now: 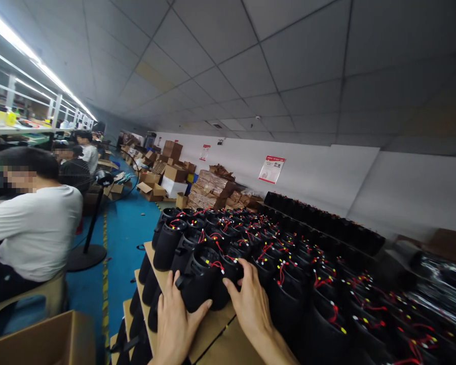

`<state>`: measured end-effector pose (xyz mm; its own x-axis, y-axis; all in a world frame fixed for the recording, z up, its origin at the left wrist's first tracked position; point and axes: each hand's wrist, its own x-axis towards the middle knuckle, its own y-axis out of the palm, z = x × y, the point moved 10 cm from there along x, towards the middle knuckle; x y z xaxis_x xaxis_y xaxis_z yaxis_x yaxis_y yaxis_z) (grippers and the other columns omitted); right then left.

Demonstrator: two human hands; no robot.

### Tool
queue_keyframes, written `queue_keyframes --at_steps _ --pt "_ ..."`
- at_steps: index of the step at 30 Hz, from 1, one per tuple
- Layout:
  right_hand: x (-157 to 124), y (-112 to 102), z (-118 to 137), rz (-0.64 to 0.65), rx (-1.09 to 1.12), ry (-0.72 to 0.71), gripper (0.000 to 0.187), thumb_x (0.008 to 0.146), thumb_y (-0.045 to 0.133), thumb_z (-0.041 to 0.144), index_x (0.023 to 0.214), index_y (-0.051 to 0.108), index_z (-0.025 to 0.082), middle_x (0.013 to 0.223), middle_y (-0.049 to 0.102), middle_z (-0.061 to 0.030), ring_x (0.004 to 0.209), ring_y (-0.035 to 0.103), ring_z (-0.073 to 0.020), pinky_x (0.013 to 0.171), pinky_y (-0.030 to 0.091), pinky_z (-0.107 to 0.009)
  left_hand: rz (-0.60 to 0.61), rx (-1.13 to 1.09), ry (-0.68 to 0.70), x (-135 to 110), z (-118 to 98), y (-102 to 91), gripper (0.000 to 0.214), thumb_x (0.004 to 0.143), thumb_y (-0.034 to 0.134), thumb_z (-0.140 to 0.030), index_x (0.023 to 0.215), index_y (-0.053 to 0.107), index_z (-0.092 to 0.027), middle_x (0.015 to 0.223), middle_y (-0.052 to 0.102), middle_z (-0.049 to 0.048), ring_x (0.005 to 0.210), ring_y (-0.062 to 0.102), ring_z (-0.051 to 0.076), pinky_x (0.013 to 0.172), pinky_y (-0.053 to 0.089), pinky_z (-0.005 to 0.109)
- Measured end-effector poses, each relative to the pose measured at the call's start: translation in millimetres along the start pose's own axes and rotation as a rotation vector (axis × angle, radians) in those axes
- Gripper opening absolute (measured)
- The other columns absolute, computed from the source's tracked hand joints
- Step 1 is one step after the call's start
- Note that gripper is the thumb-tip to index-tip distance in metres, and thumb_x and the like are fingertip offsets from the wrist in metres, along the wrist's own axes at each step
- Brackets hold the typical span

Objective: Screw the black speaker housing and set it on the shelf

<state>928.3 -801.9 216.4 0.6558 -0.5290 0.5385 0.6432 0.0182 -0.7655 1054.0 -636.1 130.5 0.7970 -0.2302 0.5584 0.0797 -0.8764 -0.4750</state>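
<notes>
A black cylindrical housing [197, 286] with an open top stands at the near corner of a large group of similar ones, red wires and small white and yellow connectors showing at its rim. My left hand [178, 314] is at its near left side, fingers stretched out and thumb spread. Beside it stands another black housing [222, 294], and my right hand [251, 299] is by its right side, thumb and fingers apart. Whether either hand touches a housing I cannot tell. Tan board [213, 344] lies under the housings, with more housings on layers below.
A seated person in a white top [38, 228] is at the left, by a black fan stand [93, 218]. An open cardboard box [41, 339] is at lower left. Stacked cartons [209, 187] and another row of black housings [319, 218] stand along the wall.
</notes>
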Motion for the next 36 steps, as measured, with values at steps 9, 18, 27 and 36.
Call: queue_keyframes --at_steps 9,18,27,36 --pt "7.6 -13.9 11.6 -0.032 -0.081 0.033 0.044 0.095 0.065 0.026 0.134 0.046 0.019 0.131 0.059 -0.0146 0.099 0.074 -0.0315 0.075 0.059 -0.039 -0.003 0.035 0.006 -2.8 -4.7 -0.4 0.086 0.089 0.058 -0.058 0.153 0.032 -0.007 0.16 0.036 0.0295 0.146 0.041 0.046 0.113 0.042 0.066" --pt "13.3 -13.6 9.6 -0.04 0.05 -0.038 0.045 0.09 0.066 0.019 0.131 0.048 0.023 0.129 0.06 -0.0091 0.104 0.072 -0.0248 0.084 0.059 -0.035 -0.028 0.07 0.121 -3.2 -3.9 -0.1 0.078 0.095 0.047 -0.058 0.152 0.032 -0.007 0.156 0.042 0.0288 0.145 0.044 0.043 0.11 0.045 0.066" --pt "18.7 -13.7 12.3 -0.044 0.054 -0.011 0.043 0.089 0.069 0.02 0.128 0.052 0.024 0.126 0.062 -0.0081 0.095 0.073 -0.0261 0.078 0.06 -0.038 -0.065 0.021 0.133 -5.7 -0.1 -2.4 0.072 0.094 0.05 -0.06 0.144 0.038 -0.01 0.154 0.042 0.0268 0.137 0.051 0.044 0.107 0.05 0.062" --pt "14.5 -10.7 8.9 -0.029 0.05 -0.009 0.046 0.089 0.07 0.022 0.132 0.051 0.025 0.131 0.062 -0.007 0.098 0.074 -0.0252 0.081 0.06 -0.038 -0.065 0.009 0.094 -5.9 -2.2 2.7 0.073 0.092 0.051 -0.06 0.144 0.036 -0.011 0.152 0.046 0.0291 0.141 0.047 0.045 0.11 0.042 0.07"
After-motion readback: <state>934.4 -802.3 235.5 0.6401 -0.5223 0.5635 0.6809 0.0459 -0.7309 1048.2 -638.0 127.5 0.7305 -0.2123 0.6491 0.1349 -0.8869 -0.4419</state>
